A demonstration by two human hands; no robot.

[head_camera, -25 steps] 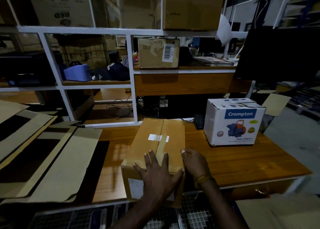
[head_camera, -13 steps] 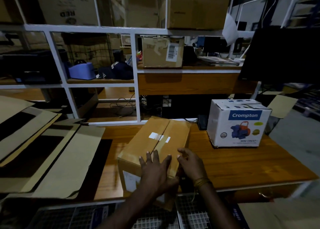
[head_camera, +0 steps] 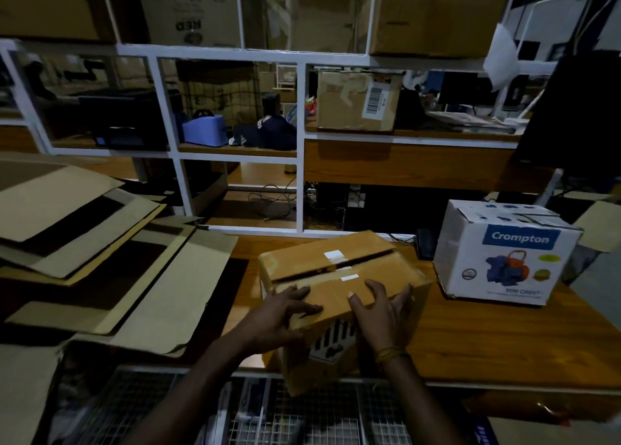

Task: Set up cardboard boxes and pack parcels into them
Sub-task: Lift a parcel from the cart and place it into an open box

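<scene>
I see the brown cardboard box (head_camera: 336, 276) in the lower middle of the frame, sitting askew on the wooden table (head_camera: 504, 337), with its near corner hanging over the table's front edge. Its top flaps are folded down, but a dark gap runs between them, crossed by strips of white tape. A white label with black bars shows on the near side, between my wrists.

My left hand (head_camera: 279, 313) lies on the near left part of the top, fingers spread flat, pressing down rather than clenched. My right hand (head_camera: 383, 306) wraps the near right corner, fingers curled over the edge and gripping the box. So the box sits directly under and between both hands, reaching away from them toward the shelves.

To the right of the frame, a white printed box (head_camera: 504, 253) with a blue banner stands on the same table, well apart from the brown one. On the left, flattened cardboard sheets (head_camera: 111, 259) lie stacked in layers. Behind the table, across the upper frame, a white shelf frame (head_camera: 299, 142) holds more cartons, among them one with a barcode label (head_camera: 356, 101).
</scene>
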